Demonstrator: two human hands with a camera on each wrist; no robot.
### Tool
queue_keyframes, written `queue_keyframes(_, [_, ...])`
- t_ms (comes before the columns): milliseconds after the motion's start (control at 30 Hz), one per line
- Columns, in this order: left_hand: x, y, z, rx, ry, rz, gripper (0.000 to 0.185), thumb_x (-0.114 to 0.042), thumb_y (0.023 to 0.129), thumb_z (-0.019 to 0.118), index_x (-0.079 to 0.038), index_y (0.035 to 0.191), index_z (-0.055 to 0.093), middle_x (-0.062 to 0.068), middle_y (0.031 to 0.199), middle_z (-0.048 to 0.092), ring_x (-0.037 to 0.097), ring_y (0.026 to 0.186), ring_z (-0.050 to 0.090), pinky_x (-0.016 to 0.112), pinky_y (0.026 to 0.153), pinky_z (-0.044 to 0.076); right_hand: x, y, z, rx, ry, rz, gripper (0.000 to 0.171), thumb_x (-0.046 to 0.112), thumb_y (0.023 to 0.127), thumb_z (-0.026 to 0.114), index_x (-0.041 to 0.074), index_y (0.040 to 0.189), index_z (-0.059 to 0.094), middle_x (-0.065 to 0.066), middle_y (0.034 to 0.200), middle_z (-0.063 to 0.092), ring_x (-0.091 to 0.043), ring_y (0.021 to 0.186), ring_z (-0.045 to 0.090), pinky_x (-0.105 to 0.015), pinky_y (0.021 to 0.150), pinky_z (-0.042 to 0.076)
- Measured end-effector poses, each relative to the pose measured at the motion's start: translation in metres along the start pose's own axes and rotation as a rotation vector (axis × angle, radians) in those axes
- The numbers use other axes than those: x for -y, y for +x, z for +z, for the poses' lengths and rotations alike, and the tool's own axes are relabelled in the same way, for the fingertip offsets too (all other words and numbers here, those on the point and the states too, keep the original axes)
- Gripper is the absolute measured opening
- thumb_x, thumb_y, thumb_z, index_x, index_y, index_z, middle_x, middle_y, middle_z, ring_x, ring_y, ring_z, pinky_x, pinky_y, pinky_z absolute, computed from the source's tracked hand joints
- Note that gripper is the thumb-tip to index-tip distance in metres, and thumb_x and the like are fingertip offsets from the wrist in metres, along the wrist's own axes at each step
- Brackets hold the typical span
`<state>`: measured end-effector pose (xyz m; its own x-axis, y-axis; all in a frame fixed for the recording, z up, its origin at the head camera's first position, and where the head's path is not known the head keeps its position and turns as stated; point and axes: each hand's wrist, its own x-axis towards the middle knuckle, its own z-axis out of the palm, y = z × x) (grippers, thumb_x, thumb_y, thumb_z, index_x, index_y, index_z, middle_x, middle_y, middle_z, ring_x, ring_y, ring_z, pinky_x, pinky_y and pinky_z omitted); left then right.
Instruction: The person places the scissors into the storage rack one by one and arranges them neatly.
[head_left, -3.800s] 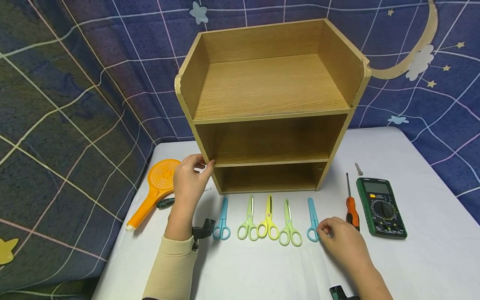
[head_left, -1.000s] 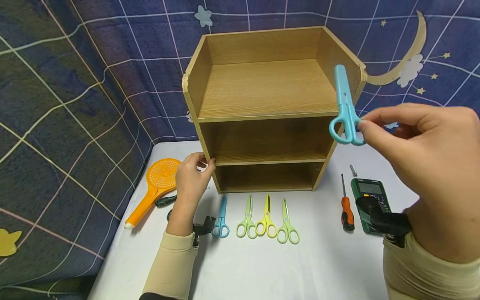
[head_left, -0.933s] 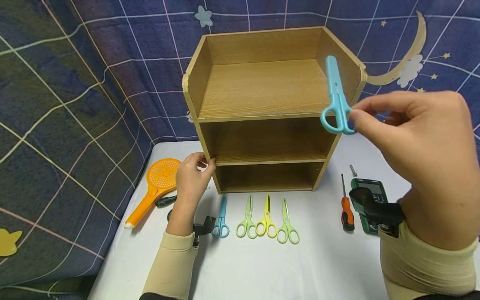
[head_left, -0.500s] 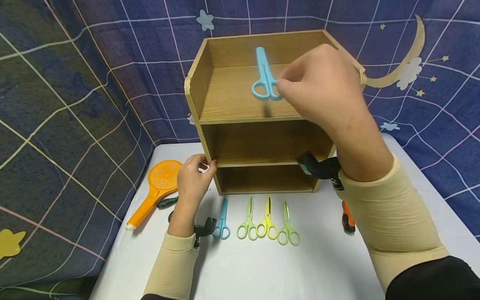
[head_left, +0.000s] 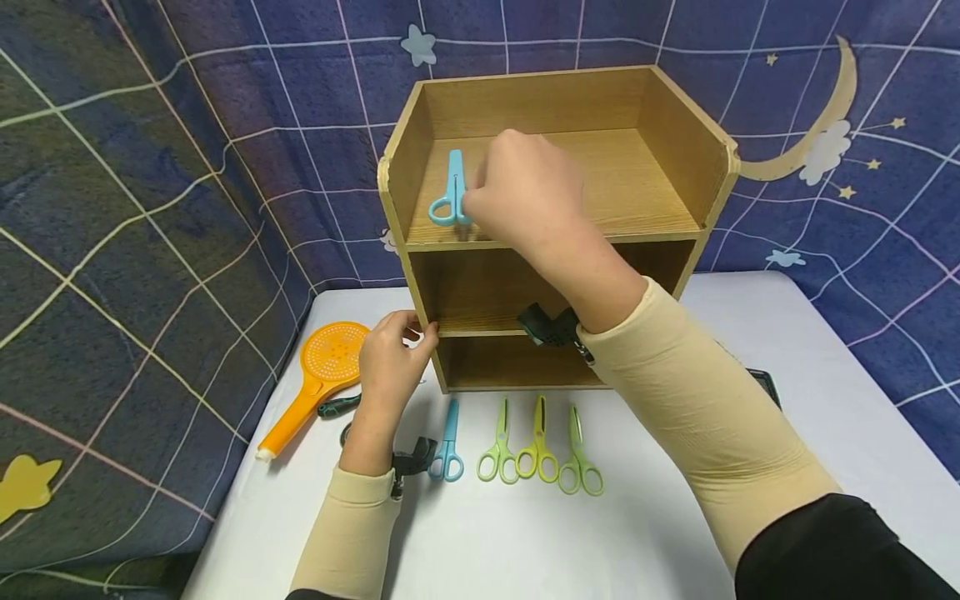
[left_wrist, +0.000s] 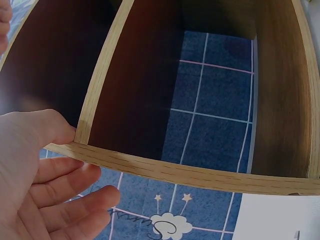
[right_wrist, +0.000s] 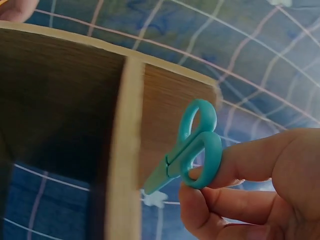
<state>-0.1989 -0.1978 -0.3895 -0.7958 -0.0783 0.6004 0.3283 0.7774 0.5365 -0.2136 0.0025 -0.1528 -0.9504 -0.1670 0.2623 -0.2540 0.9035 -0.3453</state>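
Observation:
Light-blue scissors (head_left: 453, 187) are pinched by one handle ring between the thumb and fingers of my right hand (head_left: 528, 187), blades pointing away. They are over the left part of the top shelf of a wooden shelf unit (head_left: 555, 240); the right wrist view shows the scissors (right_wrist: 192, 150) close to the shelf's front edge. My left hand (head_left: 392, 358) grips the unit's left side panel at the middle board. In the left wrist view that hand (left_wrist: 55, 175) has its thumb inside the panel and its fingers outside.
On the white table (head_left: 540, 542) before the unit lie blue scissors (head_left: 448, 442), two green scissors (head_left: 500, 446) and yellow scissors (head_left: 537, 442). An orange strainer-like scoop (head_left: 330, 358) and a dark-green-handled tool (head_left: 339, 406) lie at the left. My right sleeve (head_left: 705, 400) mostly hides a multimeter (head_left: 765, 387).
My right hand picked the blue scissors up off the table, raised them, and moved them leftward over the top shelf. The left hand stays on the side panel.

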Motion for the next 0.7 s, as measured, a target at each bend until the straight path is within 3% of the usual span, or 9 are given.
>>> queue_keyframes(167, [-0.001,0.0,-0.001,-0.006,-0.004,0.012,0.019,-0.018,0.089,0.074,-0.001,0.097,0.073,0.012,0.086,0.07,0.028,0.075,0.069,0.042,0.064,0.054,0.005,0.01,0.02,0.004,-0.034,0.02,0.023,0.014,0.079,0.056,0.019,0.058,0.049,0.006,0.057,0.04,-0.014,0.058,0.044,-0.029,0.046,0.028])
queue_keyframes(300, [-0.001,0.0,0.001,-0.011,-0.002,0.014,0.019,-0.019,0.088,0.074,-0.001,0.096,0.073,0.012,0.085,0.07,0.027,0.074,0.069,0.042,0.063,0.054,0.007,0.014,0.032,-0.01,-0.051,0.043,0.029,0.023,0.089,0.053,0.02,0.06,0.05,0.005,0.062,0.046,-0.015,0.061,0.048,-0.03,0.048,0.032])
queue_keyframes(533, [-0.003,0.001,0.003,-0.019,-0.007,0.008,0.02,-0.019,0.089,0.073,-0.001,0.097,0.073,0.012,0.084,0.07,0.029,0.074,0.069,0.042,0.064,0.055,0.005,0.01,0.044,-0.076,0.013,-0.031,0.032,0.021,0.086,0.058,0.018,0.055,0.05,0.007,0.056,0.035,-0.013,0.056,0.036,-0.028,0.045,0.023])
queue_keyframes(700, [-0.002,0.0,0.0,-0.021,-0.009,0.018,0.018,-0.017,0.088,0.074,-0.001,0.096,0.073,0.012,0.084,0.07,0.029,0.075,0.07,0.042,0.065,0.055,0.0,0.004,0.044,-0.076,0.095,-0.074,0.036,0.029,0.092,0.061,0.018,0.058,0.058,0.007,0.056,0.046,-0.014,0.058,0.044,-0.028,0.046,0.025])
